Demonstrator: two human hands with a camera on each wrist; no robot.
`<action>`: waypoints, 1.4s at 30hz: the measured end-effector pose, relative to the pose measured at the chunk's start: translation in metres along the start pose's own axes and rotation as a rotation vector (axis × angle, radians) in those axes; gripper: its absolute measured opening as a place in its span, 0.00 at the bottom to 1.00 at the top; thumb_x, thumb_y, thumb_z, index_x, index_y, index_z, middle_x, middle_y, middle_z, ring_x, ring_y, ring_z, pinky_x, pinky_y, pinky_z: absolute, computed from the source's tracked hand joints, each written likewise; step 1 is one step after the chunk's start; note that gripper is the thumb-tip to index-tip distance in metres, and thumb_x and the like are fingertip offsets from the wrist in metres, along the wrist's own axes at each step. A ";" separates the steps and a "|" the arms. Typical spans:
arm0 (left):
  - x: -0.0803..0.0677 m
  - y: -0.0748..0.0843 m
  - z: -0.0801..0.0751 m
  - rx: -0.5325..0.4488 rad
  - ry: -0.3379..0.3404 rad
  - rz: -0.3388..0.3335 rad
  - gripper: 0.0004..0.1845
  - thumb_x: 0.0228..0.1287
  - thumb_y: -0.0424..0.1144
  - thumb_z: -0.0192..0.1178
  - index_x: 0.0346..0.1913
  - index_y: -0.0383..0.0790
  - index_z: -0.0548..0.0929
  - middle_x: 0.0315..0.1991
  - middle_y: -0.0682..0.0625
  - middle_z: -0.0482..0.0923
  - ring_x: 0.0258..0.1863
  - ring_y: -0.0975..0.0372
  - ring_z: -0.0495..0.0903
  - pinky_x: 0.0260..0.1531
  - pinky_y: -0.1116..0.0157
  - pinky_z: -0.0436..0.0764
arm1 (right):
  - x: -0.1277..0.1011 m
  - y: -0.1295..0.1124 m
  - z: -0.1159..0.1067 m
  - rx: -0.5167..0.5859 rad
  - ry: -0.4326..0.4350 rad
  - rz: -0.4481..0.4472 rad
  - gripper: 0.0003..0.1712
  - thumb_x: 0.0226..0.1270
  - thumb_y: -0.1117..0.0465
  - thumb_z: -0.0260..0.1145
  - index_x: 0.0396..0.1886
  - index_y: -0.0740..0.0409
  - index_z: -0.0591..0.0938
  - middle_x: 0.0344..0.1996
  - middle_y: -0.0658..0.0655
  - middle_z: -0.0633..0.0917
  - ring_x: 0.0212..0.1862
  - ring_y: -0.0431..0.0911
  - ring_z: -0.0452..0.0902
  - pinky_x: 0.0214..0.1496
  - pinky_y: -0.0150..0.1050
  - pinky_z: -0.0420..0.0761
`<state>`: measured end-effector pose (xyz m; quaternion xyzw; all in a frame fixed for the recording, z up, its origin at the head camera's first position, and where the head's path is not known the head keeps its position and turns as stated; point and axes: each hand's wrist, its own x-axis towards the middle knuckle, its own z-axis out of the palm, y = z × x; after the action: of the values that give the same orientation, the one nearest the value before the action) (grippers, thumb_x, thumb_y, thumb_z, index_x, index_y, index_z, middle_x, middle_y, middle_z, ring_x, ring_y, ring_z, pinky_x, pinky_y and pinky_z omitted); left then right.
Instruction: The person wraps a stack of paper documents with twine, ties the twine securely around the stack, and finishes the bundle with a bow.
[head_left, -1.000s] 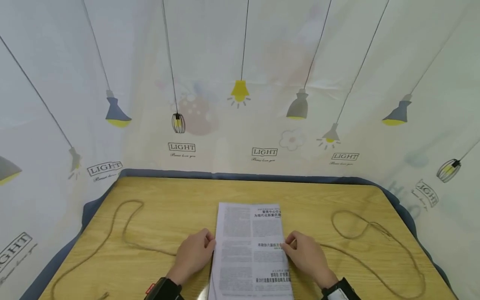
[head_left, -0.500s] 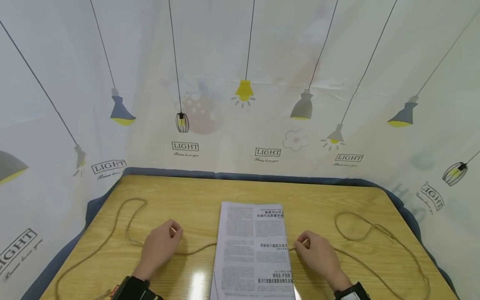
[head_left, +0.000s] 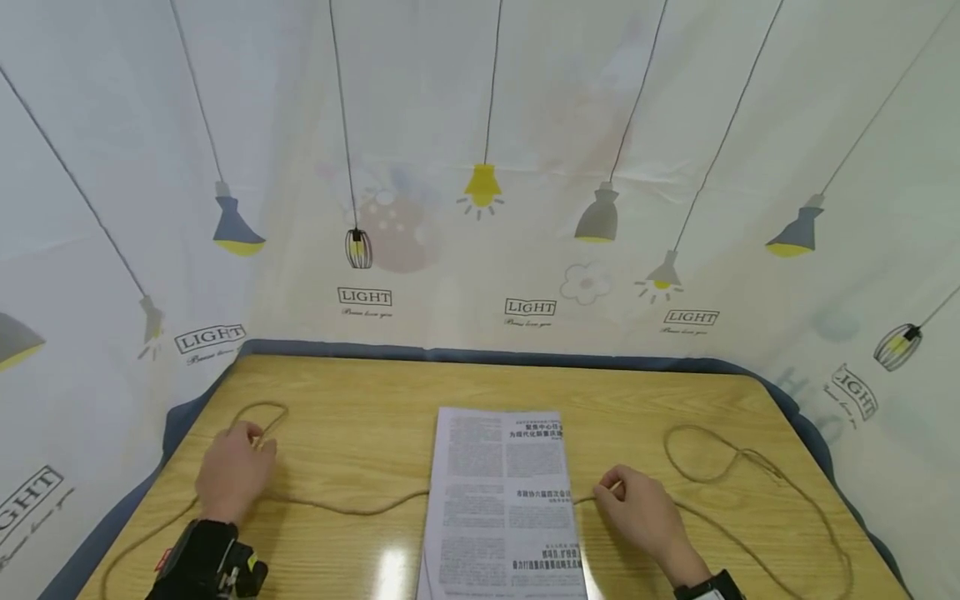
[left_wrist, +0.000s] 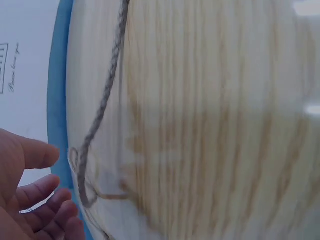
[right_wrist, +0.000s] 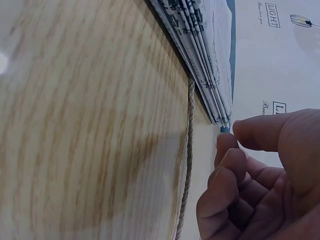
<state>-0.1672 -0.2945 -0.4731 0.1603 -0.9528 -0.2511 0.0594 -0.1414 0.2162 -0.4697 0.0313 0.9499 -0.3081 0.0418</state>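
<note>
A folded stack of newspaper (head_left: 502, 508) lies at the middle front of the wooden table, with a thin twisted rope (head_left: 360, 510) passing beneath it and out on both sides. On the left, my left hand (head_left: 236, 471) is over the rope's loop; in the left wrist view its thumb and fingers (left_wrist: 42, 187) are apart, and the rope (left_wrist: 102, 105) runs beyond them. My right hand (head_left: 637, 508) hovers beside the stack's right edge. Its fingers (right_wrist: 225, 187) are loosely bent with nothing between them, and the rope (right_wrist: 190, 145) lies next to them on the tabletop.
The wooden table (head_left: 360, 387) has a blue border (head_left: 480, 354) along its back edge. The rope's right part (head_left: 813, 500) lies in a loose loop and curve. A white sheet (head_left: 420, 100) printed with lamps stands behind and around the table.
My left hand has moved from the stack's left edge leftward to the rope's loop. The right hand has drawn slightly away from the stack, and more rope shows on both sides.
</note>
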 end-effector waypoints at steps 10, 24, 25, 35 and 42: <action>0.012 -0.010 -0.002 0.061 -0.148 -0.053 0.23 0.71 0.46 0.52 0.56 0.27 0.74 0.45 0.33 0.80 0.35 0.47 0.80 0.32 0.55 0.74 | 0.002 0.002 0.004 0.001 -0.011 0.026 0.08 0.67 0.55 0.65 0.35 0.55 0.83 0.19 0.50 0.78 0.21 0.41 0.68 0.24 0.33 0.65; 0.009 -0.001 0.003 0.015 -0.092 -0.039 0.27 0.71 0.42 0.51 0.64 0.25 0.65 0.55 0.24 0.67 0.43 0.37 0.73 0.37 0.47 0.72 | 0.000 0.003 0.006 -0.003 -0.005 0.001 0.07 0.66 0.56 0.65 0.33 0.55 0.83 0.21 0.49 0.79 0.23 0.41 0.69 0.25 0.34 0.67; 0.009 -0.001 0.002 0.023 -0.108 -0.051 0.26 0.71 0.42 0.51 0.63 0.25 0.67 0.53 0.25 0.69 0.41 0.39 0.75 0.35 0.49 0.72 | 0.000 0.003 0.006 0.001 -0.005 0.000 0.07 0.66 0.57 0.65 0.33 0.55 0.82 0.21 0.49 0.79 0.23 0.41 0.69 0.25 0.34 0.67; 0.011 -0.006 0.010 0.067 -0.199 0.081 0.21 0.71 0.36 0.47 0.16 0.41 0.67 0.13 0.52 0.61 0.14 0.60 0.62 0.17 0.65 0.60 | -0.001 0.005 0.008 0.019 -0.004 -0.005 0.06 0.65 0.57 0.66 0.32 0.54 0.82 0.22 0.49 0.80 0.24 0.41 0.70 0.26 0.33 0.67; 0.014 0.002 0.011 -0.084 -0.242 0.116 0.14 0.73 0.38 0.43 0.33 0.36 0.75 0.23 0.46 0.71 0.22 0.57 0.69 0.27 0.62 0.65 | -0.002 0.004 0.006 0.008 -0.007 0.000 0.06 0.66 0.57 0.66 0.32 0.54 0.82 0.22 0.49 0.80 0.24 0.41 0.70 0.26 0.34 0.68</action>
<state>-0.1827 -0.2927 -0.4810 0.0707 -0.9492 -0.3045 -0.0350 -0.1387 0.2160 -0.4762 0.0304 0.9485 -0.3120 0.0450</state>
